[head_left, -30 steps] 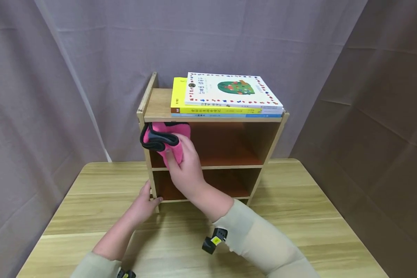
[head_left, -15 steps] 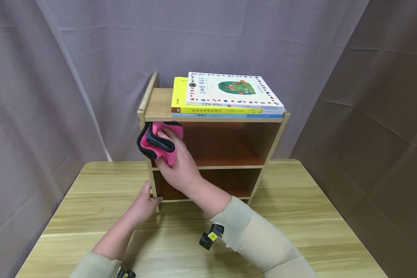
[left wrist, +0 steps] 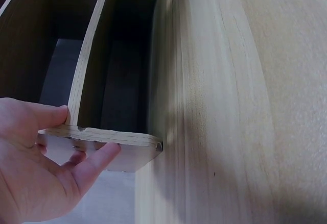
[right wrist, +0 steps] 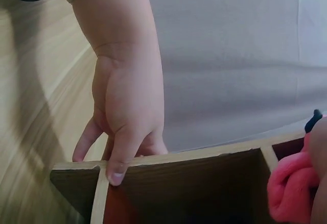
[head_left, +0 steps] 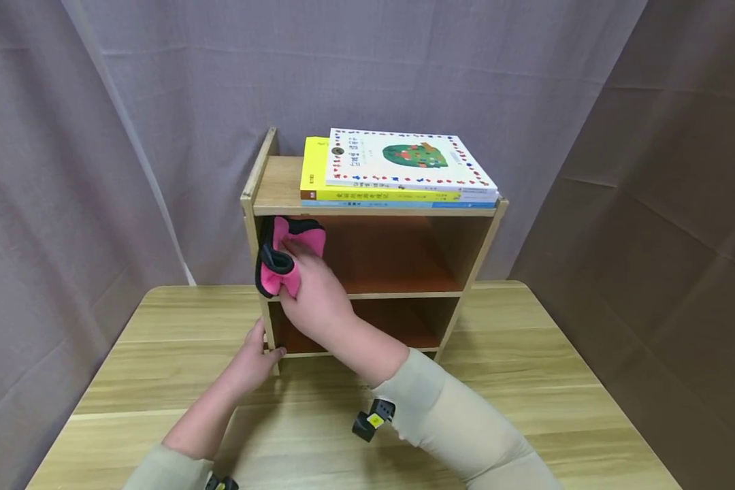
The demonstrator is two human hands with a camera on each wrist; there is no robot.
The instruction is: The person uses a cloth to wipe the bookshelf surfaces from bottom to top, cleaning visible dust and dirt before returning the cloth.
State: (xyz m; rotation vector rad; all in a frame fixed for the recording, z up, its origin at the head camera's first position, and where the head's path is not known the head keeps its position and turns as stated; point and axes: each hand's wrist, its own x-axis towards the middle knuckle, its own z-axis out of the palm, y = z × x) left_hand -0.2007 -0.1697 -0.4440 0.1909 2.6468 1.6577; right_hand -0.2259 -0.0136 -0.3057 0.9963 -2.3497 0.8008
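Observation:
A small wooden shelf (head_left: pixel 373 211) stands upright on the table. My left hand (head_left: pixel 249 364) grips the lower part of its left side panel (left wrist: pixel 110 135); in the left wrist view the thumb lies at the edge of a shelf board and the fingers reach along the panel's outer face. My right hand (head_left: pixel 320 294) holds a folded pink cloth (head_left: pixel 308 237) with black edging. The cloth is bunched against the inside of the left panel, in the upper compartment just beneath the top board. Only part of the cloth (right wrist: pixel 290 188) shows at the right wrist view's edge.
Several books (head_left: pixel 398 163) lie stacked flat on the shelf's top, a white one with a green picture uppermost. Grey curtains (head_left: pixel 177 102) hang behind and to the sides. The light wooden table (head_left: pixel 527 381) extends around the shelf.
The right hand first shifted left and brought the cloth over the left panel's front edge, then moved it back right, inside the compartment. The left hand stays in place.

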